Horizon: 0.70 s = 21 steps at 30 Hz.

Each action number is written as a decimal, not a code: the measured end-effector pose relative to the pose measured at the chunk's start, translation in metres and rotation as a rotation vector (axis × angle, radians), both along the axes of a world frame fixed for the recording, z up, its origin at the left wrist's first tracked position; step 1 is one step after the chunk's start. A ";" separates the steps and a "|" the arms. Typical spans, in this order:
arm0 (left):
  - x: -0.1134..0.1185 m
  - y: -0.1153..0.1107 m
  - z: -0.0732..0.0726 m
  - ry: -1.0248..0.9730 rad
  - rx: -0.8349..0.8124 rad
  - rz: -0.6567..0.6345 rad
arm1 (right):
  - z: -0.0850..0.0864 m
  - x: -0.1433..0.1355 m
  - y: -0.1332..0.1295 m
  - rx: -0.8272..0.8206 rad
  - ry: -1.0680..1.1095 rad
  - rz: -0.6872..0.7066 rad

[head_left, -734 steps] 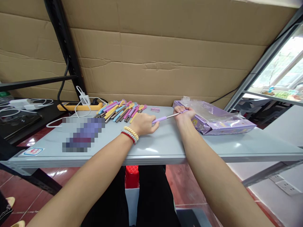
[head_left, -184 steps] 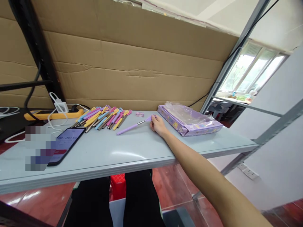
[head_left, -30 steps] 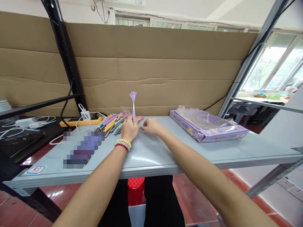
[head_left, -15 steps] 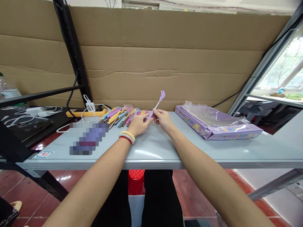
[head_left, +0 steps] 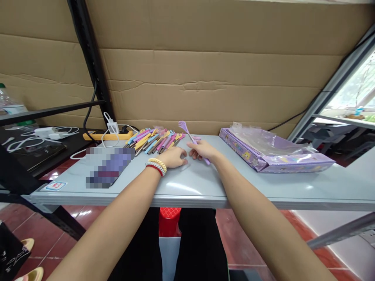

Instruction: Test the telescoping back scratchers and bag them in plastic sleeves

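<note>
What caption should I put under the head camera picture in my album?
Right hand holding a purple back scratcher, between a colourful pile of scratchers and a purple box.

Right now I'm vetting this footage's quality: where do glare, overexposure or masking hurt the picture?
Head view: glare streaks the grey table; head view: window at right washed out; head view: pixelated patch at the table's left; head view: purple stick in the right hand fairly clear.

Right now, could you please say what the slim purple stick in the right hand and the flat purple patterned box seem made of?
The stick looks like smooth plastic, evenly coloured; its thin pale shaft may be metal. The box seems glossy printed cardboard, creased at one corner.
</note>
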<state>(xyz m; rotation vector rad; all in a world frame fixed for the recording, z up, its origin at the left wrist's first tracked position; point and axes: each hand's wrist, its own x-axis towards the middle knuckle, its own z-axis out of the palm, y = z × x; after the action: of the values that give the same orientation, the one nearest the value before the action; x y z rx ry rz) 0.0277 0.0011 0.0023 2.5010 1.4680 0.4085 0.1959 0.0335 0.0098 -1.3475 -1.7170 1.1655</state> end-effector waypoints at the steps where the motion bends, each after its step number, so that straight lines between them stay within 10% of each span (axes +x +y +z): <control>1: 0.002 0.001 -0.002 -0.021 0.020 0.002 | -0.001 0.000 0.001 0.010 -0.043 0.020; 15: 0.019 0.010 -0.009 -0.483 0.117 0.286 | -0.005 0.003 0.001 0.095 -0.031 0.087; 21: 0.016 0.010 -0.001 -0.740 0.243 0.358 | -0.004 0.006 0.005 0.163 0.086 -0.139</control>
<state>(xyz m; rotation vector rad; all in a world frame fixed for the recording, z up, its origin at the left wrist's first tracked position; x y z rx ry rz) 0.0434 0.0106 0.0016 1.8625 1.5677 1.4585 0.2014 0.0388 0.0054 -1.2768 -1.5942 0.9703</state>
